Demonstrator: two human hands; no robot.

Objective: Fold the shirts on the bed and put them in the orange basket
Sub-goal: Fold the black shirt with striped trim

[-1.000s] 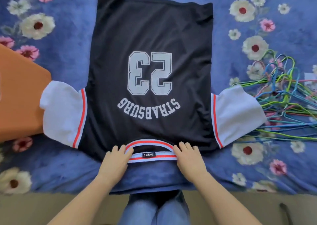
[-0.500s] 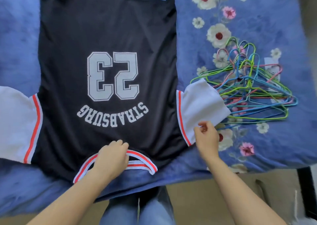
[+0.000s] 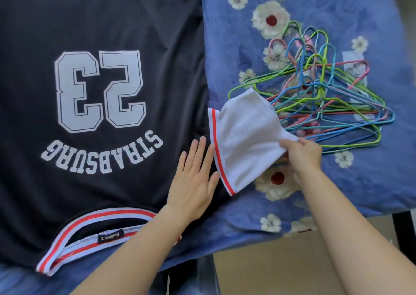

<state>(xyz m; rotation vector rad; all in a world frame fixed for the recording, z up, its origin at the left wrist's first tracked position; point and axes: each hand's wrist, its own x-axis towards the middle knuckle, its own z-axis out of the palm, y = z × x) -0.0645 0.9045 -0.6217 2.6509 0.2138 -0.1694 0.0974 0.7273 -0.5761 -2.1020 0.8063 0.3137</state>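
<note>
A black jersey (image 3: 108, 24) with a white "23" and "STRABSURG" lies flat and face-down on the bed, its striped collar toward me. My left hand (image 3: 193, 180) presses flat, fingers straight, on the jersey's near right shoulder beside the sleeve seam. My right hand (image 3: 301, 154) pinches the outer edge of the white right sleeve (image 3: 243, 137), which is lifted a little off the bedspread. The orange basket is out of view.
A tangle of coloured wire hangers (image 3: 326, 101) lies just right of the sleeve, partly under its tip. The blue flowered bedspread (image 3: 360, 182) ends at the bed's near edge, with floor (image 3: 258, 270) and my jeans below it.
The view has swung right and closer. My left hand moved from the collar to the right shoulder. My right hand has taken hold of the sleeve edge and lifted it.
</note>
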